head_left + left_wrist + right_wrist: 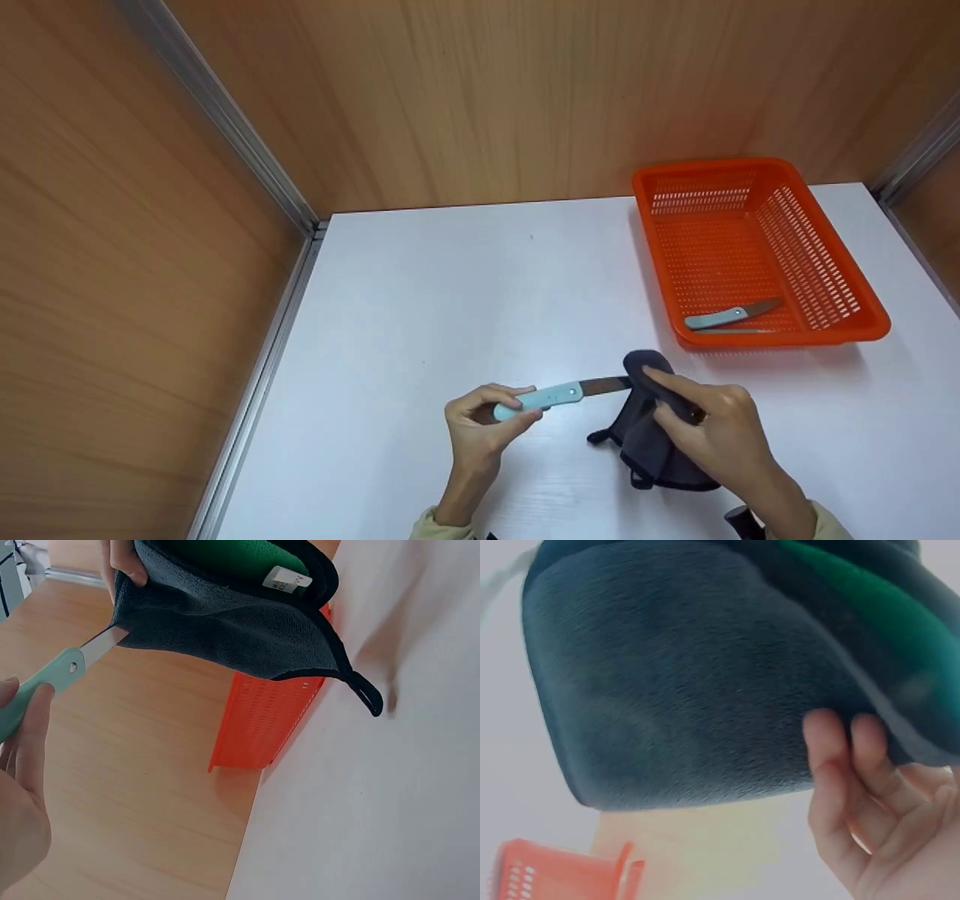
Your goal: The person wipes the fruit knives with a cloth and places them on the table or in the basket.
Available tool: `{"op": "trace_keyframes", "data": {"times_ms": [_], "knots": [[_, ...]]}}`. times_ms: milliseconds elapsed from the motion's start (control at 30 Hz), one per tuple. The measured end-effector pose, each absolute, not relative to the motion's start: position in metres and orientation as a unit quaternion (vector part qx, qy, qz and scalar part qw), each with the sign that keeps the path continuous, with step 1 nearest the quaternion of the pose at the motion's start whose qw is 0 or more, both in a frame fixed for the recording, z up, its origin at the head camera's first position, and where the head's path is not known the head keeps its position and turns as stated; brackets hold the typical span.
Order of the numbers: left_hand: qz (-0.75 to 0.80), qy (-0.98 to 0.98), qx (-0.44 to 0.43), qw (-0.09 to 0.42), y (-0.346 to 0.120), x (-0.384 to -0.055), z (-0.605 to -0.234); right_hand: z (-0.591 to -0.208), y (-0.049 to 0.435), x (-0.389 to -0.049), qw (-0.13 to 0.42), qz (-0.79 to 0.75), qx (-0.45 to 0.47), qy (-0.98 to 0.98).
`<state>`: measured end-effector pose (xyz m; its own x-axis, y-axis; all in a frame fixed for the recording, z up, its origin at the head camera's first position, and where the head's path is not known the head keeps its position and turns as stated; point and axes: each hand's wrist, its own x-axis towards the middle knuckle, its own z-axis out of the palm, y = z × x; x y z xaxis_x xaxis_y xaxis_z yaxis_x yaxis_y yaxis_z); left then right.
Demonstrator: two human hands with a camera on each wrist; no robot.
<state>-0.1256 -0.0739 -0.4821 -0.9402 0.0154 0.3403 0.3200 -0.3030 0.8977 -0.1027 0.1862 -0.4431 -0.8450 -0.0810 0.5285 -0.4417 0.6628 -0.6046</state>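
Observation:
My left hand [480,427] grips a knife [559,394] by its light blue handle, the blade pointing right. A dark grey cloth [649,442] hangs from my right hand [720,424], pinched between thumb and fingers. The blade's tip meets the cloth, which hides the very end of it. In the left wrist view the cloth [225,630] shows a green inner side, a white label [286,579] and a hanging loop [366,694] at one corner. Fingers of the right hand [885,802] press against the cloth's edge in the right wrist view.
An orange plastic basket [874,319] stands at the back right of the white table [450,300]. Inside it lies another light blue-handled knife [724,316], with a thin pale strip beside it. Wooden panels [480,105] enclose the table at the back and left.

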Motion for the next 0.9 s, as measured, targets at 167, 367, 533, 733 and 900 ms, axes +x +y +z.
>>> {"op": "trace_keyframes", "data": {"times_ms": [167, 367, 533, 733, 900], "knots": [[-0.796, -0.575, -0.157, 0.102, -0.076, -0.127, -0.48, -0.441, 0.192, -0.103, 0.256, 0.421, 0.14, -0.859], [-0.788, -0.586, -0.159, 0.096, -0.077, -0.128, -0.48, -0.43, 0.192, -0.101, 0.279, 0.425, 0.151, -0.847], [-0.779, -0.6, -0.158, 0.095, -0.075, -0.13, -0.481, -0.421, 0.188, -0.1, 0.303, 0.394, 0.176, -0.85], [-0.769, -0.607, -0.171, 0.101, -0.07, -0.132, -0.482, -0.417, 0.178, -0.1, 0.305, 0.336, 0.205, -0.867], [-0.772, -0.604, -0.173, 0.095, -0.066, -0.133, -0.484, -0.417, 0.165, -0.101, 0.29, 0.308, 0.232, -0.876]]}}
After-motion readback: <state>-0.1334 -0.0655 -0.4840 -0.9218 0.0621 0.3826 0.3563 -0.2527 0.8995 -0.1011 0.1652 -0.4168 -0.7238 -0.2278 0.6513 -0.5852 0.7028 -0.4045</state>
